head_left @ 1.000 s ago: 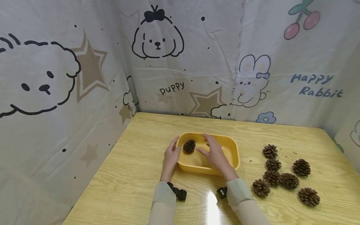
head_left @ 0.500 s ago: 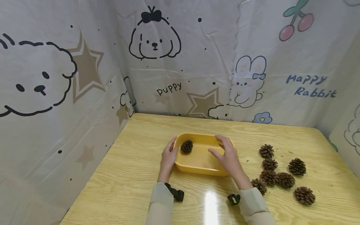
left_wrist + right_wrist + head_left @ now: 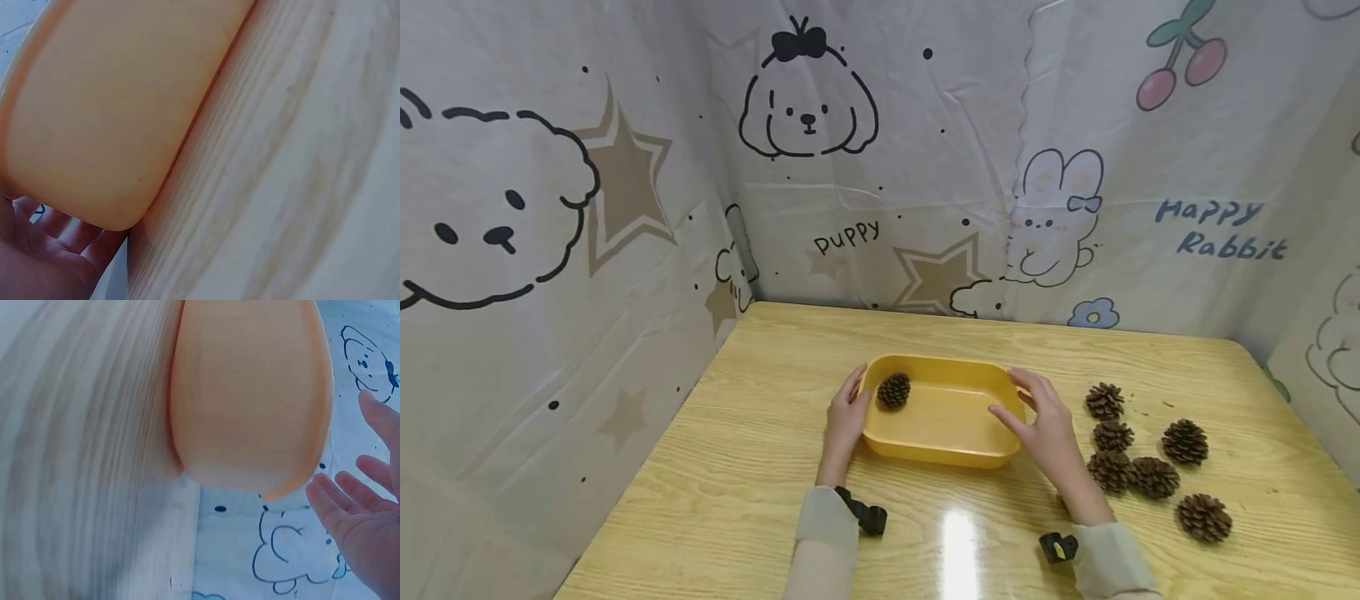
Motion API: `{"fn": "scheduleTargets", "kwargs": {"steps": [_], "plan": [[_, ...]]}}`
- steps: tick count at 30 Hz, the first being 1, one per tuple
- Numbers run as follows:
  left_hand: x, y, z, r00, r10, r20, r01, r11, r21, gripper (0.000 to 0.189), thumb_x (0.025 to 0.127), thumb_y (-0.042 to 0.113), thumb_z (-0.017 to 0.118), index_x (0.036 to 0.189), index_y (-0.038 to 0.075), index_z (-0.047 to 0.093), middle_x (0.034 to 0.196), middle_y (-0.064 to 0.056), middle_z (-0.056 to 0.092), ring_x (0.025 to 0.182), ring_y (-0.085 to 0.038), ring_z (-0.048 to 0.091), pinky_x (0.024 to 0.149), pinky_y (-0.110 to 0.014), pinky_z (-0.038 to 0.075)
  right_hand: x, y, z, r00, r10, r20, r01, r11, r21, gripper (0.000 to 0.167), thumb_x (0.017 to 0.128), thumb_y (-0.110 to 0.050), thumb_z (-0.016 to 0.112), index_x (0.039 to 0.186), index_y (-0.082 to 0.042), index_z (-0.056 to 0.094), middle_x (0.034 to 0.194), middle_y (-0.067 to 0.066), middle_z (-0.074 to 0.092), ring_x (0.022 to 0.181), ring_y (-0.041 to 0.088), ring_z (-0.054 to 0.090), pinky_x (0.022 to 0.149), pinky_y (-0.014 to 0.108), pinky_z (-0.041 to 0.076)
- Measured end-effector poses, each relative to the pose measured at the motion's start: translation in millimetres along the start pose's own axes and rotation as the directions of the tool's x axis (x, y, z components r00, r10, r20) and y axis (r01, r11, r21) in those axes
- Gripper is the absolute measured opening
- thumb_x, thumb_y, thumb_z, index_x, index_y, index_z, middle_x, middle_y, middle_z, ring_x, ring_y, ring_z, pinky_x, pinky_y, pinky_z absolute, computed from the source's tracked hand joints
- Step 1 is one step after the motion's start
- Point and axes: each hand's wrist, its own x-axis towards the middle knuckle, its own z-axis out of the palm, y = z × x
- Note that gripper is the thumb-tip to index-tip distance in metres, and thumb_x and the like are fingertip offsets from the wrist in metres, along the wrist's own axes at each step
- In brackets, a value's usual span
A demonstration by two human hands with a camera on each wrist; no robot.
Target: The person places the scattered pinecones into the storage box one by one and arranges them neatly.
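Note:
A yellow plastic box [image 3: 936,454] with rounded corners stands on the wooden table, one brown pine cone [image 3: 893,391] lying at its left end. My left hand [image 3: 845,421] holds that end, the thumb at the rim and the fingers along the outside. In the left wrist view, the fingers [image 3: 82,234] pass behind the end wall. At the opposite end, my right hand [image 3: 1051,433] is spread, thumb reaching over the rim and fingers near the far right corner. The right wrist view shows its fingers [image 3: 325,500] loosely extended beside the box, holding nothing.
Several pine cones lie on the right side of the table [image 3: 760,450], among them one at the back [image 3: 1105,402] and one nearer the front [image 3: 1204,517]. A printed white cloth [image 3: 850,192] hangs around the back and sides.
My right hand has moved right, from over the inside of the box to its right end. The left hand stays on the left end. The whole scene shifts slightly left in the view.

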Motion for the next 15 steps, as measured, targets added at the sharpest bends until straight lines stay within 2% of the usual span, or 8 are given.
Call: {"fn": "scheduleTargets", "kwargs": {"steps": [5, 9, 11, 15], "plan": [[-0.8, -0.3, -0.2, 1.0, 0.0, 0.0, 0.0, 1.0, 0.003, 0.047, 0.099, 0.015, 0.047, 0.144, 0.024, 0.05, 0.15, -0.013, 0.048, 0.139, -0.031, 0.046, 0.111, -0.047, 0.043, -6.7, 7.6, -11.7, 1.0, 0.003, 0.001, -0.003, 1.0, -0.008, 0.058, 0.078, -0.003, 0.079, 0.13, 0.002, 0.055, 0.129, 0.019, 0.057, 0.116, 0.033, 0.056, 0.1, 0.015, 0.044], [-0.7, -0.6, 0.2, 1.0, 0.007, 0.0, -0.007, 1.0, 0.008, 0.047, 0.099, 0.014, 0.047, 0.144, 0.024, 0.051, 0.149, -0.013, 0.049, 0.139, -0.031, 0.047, 0.111, -0.046, 0.043, -15.1, 13.6, -22.0, 1.0, 0.017, 0.006, -0.017, 1.0, -0.008, 0.057, 0.078, -0.004, 0.079, 0.13, 0.001, 0.056, 0.129, 0.019, 0.057, 0.116, 0.028, 0.056, 0.099, 0.004, 0.039], [-0.7, -0.1, 0.3, 1.0, 0.007, -0.001, -0.007, 1.0, 0.01, 0.047, 0.099, 0.015, 0.047, 0.144, 0.024, 0.051, 0.149, -0.013, 0.049, 0.139, -0.03, 0.047, 0.112, -0.046, 0.043, -20.0, 16.8, -26.9, 1.0, 0.021, 0.0, -0.021, 1.0, -0.014, 0.057, 0.077, -0.003, 0.08, 0.128, 0.001, 0.057, 0.128, 0.019, 0.058, 0.116, 0.019, 0.056, 0.098, 0.002, 0.039], [-1.5, 2.0, 0.1, 1.0, 0.005, -0.006, -0.005, 1.0, 0.016, 0.046, 0.099, 0.015, 0.047, 0.144, 0.024, 0.051, 0.15, -0.013, 0.049, 0.139, -0.031, 0.046, 0.112, -0.047, 0.042, -29.6, 22.5, -36.0, 0.999, 0.041, -0.001, -0.041, 0.999, -0.032, 0.057, 0.076, -0.004, 0.08, 0.128, 0.0, 0.058, 0.127, 0.017, 0.059, 0.116, -0.012, 0.048, 0.096, -0.002, 0.038]]}}
